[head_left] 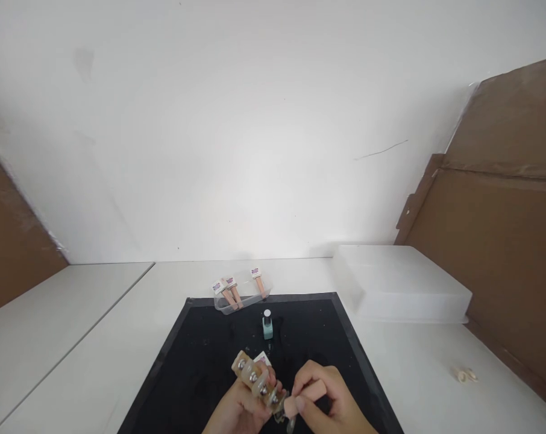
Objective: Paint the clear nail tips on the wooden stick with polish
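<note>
My left hand [244,405] is closed around a tan strip [241,360] that carries a row of shiny metal studs with pale, nail-shaped tips on them. My right hand [331,398] pinches a small pinkish block [316,390] between thumb and fingers, close to the strip's lower end. Whether the block touches the strip I cannot tell. A white printed tag [263,358] shows just behind my left fingers. Beyond both hands, a pale teal nail polish bottle [267,330] with a dark cap stands upright on the black mat [200,349].
At the mat's far edge sits a clear tray [228,310] holding pink sticks [260,286] with white printed tags. A white translucent box [408,289] stands at the back right. Small beige rings [464,375] lie right on the white table. Brown cardboard [490,241] flanks the right side.
</note>
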The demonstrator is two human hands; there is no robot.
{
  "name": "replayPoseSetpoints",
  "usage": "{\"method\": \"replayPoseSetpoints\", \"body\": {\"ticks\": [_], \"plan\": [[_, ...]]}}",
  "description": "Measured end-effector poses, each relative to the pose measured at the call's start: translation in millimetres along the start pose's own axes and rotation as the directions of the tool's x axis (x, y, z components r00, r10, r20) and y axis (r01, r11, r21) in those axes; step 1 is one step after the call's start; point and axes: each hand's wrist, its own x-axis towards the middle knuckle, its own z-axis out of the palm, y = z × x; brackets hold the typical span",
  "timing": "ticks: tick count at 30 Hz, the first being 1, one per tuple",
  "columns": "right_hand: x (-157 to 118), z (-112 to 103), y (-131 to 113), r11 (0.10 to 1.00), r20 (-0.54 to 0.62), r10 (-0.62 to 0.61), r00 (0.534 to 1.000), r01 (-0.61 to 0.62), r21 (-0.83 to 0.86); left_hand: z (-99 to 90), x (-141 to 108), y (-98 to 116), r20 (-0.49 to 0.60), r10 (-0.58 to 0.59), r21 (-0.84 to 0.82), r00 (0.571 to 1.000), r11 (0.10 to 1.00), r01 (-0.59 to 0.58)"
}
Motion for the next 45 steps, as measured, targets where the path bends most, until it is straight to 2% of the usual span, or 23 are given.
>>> {"method": "replayPoseSetpoints", "body": {"ticks": [2,5,9,11,14,20,26,30,35,41,45], "plan": [[0.6,2.1,1.0,1.0,0.002,0.022,1.0,-0.022,-0.003,-0.4,0.0,-0.4,0.006,0.003,0.009,1.0,1.0,-0.003],[4.7,3.0,3.4,0.999,-0.063,0.033,0.997,-0.034,-0.002,-1.9,-0.4,-1.4,0.004,0.004,0.009,1.0,1.0,-0.004],[10.3,1.4,6.2,0.994,-0.104,0.051,0.993,-0.04,0.104,-2.4,-1.6,-1.7,-0.01,-0.014,-0.001,1.0,1.0,0.014],[10.1,0.9,6.6,0.988,-0.106,0.074,0.992,-0.058,0.143,-2.1,-1.7,-1.5,-0.007,-0.017,0.003,1.0,1.0,0.018],[5.8,1.0,5.7,0.99,-0.111,0.104,0.988,-0.092,0.108,-1.5,-0.8,-1.3,0.006,-0.012,0.009,1.0,1.0,0.012],[-0.2,4.0,4.0,0.994,-0.027,0.098,0.995,-0.097,0.044,-1.2,0.1,-1.3,0.034,-0.014,0.013,0.999,1.0,0.013],[8.3,5.7,9.9,0.974,-0.07,0.131,0.989,-0.116,0.193,-4.9,2.3,-4.4,0.022,-0.012,-0.022,1.0,1.0,0.012],[11.1,2.4,11.4,0.947,-0.099,0.199,0.975,-0.165,0.276,-3.3,0.9,-5.1,-0.024,-0.034,-0.062,0.999,0.998,0.033],[9.7,-0.6,8.8,0.936,-0.111,0.205,0.973,-0.161,0.313,-0.7,-3.4,-2.1,-0.135,-0.091,-0.13,0.987,0.989,0.073],[8.8,-2.4,5.6,0.918,-0.085,0.217,0.972,-0.173,0.358,-0.4,-2.2,0.2,-0.142,-0.13,-0.175,0.981,0.979,0.105],[6.7,-2.7,4.5,0.918,-0.071,0.215,0.974,-0.177,0.355,3.3,-2.5,1.0,-0.148,-0.106,-0.16,0.983,0.984,0.082]]}}
